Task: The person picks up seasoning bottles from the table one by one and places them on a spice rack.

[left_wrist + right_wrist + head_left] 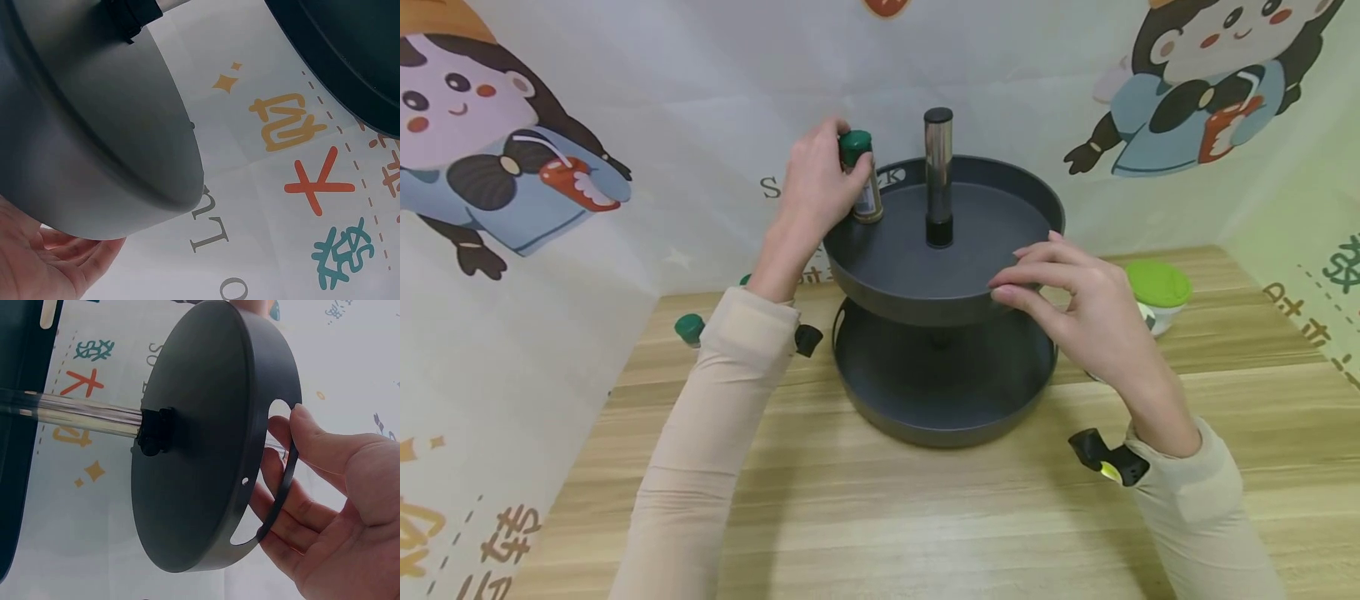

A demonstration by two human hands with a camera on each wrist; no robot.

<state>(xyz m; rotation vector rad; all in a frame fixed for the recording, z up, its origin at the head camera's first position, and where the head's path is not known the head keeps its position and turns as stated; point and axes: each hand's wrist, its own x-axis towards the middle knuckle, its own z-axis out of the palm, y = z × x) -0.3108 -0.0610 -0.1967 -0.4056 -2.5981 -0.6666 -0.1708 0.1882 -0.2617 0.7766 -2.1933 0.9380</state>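
A round, dark grey two-tier tray stands in front of me, its upper tier (992, 250) above a lower tier (940, 392), with a shiny metal post (938, 158) through the middle. At the upper tier's left side, my left hand (814, 179) grips a small seasoning bottle (870, 207) with a green cap, its base inside the rim. The left wrist view hides the bottle behind the tier. On the right, my right hand (1093, 312) holds the upper rim by its handle cutout; the right wrist view shows the thumb (312, 434) on the rim and fingers behind the slot.
Another green-capped bottle (689, 327) stands left of the tray, partly behind my left sleeve. A tub with a bright green lid (1159, 283) sits at the right back. Printed cloth (700, 108) walls in the wooden tabletop (880, 508) behind and at both sides.
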